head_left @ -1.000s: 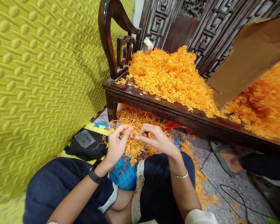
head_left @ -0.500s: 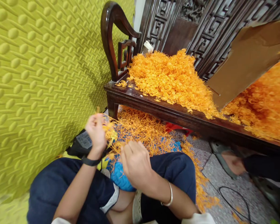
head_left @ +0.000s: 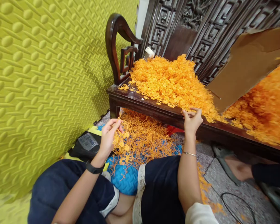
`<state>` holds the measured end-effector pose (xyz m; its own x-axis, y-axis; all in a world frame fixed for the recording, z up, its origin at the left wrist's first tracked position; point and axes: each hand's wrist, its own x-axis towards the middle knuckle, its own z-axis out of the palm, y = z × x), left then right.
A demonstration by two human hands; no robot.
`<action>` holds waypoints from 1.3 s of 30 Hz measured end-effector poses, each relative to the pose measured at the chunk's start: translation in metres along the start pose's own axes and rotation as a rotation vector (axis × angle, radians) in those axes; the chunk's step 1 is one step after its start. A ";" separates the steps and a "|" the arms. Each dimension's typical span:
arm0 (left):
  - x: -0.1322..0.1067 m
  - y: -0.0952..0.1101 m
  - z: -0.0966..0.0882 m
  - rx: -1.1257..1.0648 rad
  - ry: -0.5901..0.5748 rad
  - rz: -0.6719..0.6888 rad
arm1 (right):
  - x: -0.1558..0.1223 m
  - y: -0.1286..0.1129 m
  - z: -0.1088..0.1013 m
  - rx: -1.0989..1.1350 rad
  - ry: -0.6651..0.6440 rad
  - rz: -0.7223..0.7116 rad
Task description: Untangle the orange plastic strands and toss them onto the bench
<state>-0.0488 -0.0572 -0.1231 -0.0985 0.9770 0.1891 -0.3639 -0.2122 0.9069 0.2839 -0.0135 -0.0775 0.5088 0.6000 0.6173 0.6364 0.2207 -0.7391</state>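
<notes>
My left hand (head_left: 108,137) is closed on a bunch of thin orange plastic strands (head_left: 119,143) above my lap. My right hand (head_left: 191,119) reaches up to the front edge of the dark wooden bench (head_left: 154,107), with its fingers pinched at the edge of the big orange pile (head_left: 172,82) on the seat; what they hold is too small to make out. A second heap of tangled orange strands (head_left: 144,137) lies on the floor under the bench, in front of my knees.
A yellow embossed wall panel (head_left: 42,77) fills the left. A cardboard sheet (head_left: 247,62) leans on the bench between two orange piles. A black pouch (head_left: 85,146) lies at my left knee. Another person's sandalled foot (head_left: 231,160) and a black cable (head_left: 233,202) are at the right.
My right hand went from my lap up to the bench edge and the pile there. My left hand stayed left with its strands. The view tilted down a little.
</notes>
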 end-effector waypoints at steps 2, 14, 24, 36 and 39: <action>-0.001 0.000 0.001 0.008 -0.022 0.000 | 0.000 0.006 0.003 0.002 0.014 -0.019; -0.007 0.001 0.007 0.093 -0.058 0.056 | -0.059 -0.036 0.017 0.148 -0.104 0.027; -0.014 -0.003 0.014 0.072 -0.114 0.072 | -0.143 -0.099 0.063 0.494 -1.051 0.349; -0.028 -0.010 0.030 -0.140 -0.156 -0.031 | -0.135 -0.099 0.054 0.535 -0.594 0.152; -0.034 -0.010 0.036 -0.188 -0.133 -0.041 | -0.136 -0.099 0.055 0.518 -0.472 0.141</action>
<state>-0.0080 -0.0875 -0.1253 0.0384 0.9763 0.2131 -0.5326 -0.1604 0.8310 0.1194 -0.0749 -0.1030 0.1860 0.8925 0.4109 0.1660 0.3837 -0.9084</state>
